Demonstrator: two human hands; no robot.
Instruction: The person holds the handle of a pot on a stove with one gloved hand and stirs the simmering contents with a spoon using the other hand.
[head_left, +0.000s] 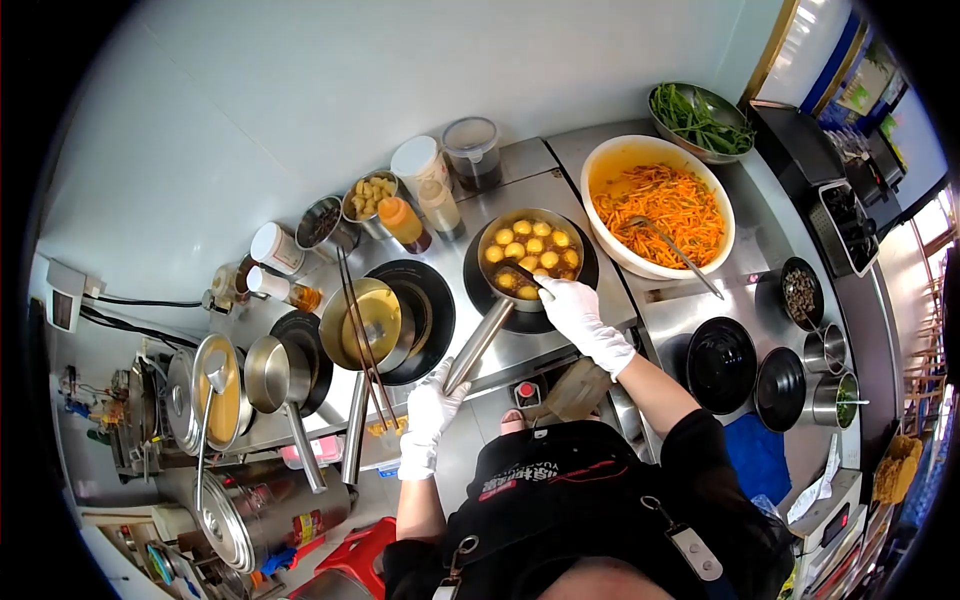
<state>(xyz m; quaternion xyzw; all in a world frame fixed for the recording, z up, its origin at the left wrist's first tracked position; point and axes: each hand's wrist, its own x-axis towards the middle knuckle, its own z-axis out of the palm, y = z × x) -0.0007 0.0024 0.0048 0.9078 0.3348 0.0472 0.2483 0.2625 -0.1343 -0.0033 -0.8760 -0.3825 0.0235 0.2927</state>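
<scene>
A steel saucepan (pixel 530 252) of round yellow balls in brown liquid stands on a black burner plate. My left hand (pixel 432 412), in a white glove, is closed around the end of its handle. My right hand (pixel 575 312), also gloved, grips a dark utensil (pixel 515 270) whose end reaches into the pan among the balls. Left of that pan, a second saucepan (pixel 361 325) holds yellowish liquid, with long chopsticks (pixel 358 330) lying across it.
A white bowl (pixel 594 225) of orange shreds with a spoon stands at the right, below a bowl of greens (pixel 700 122). Squeeze bottles (pixel 404 222) and tubs line the wall. Black bowls (pixel 721 365) sit at the right; an empty saucepan (pixel 268 373) is at the left.
</scene>
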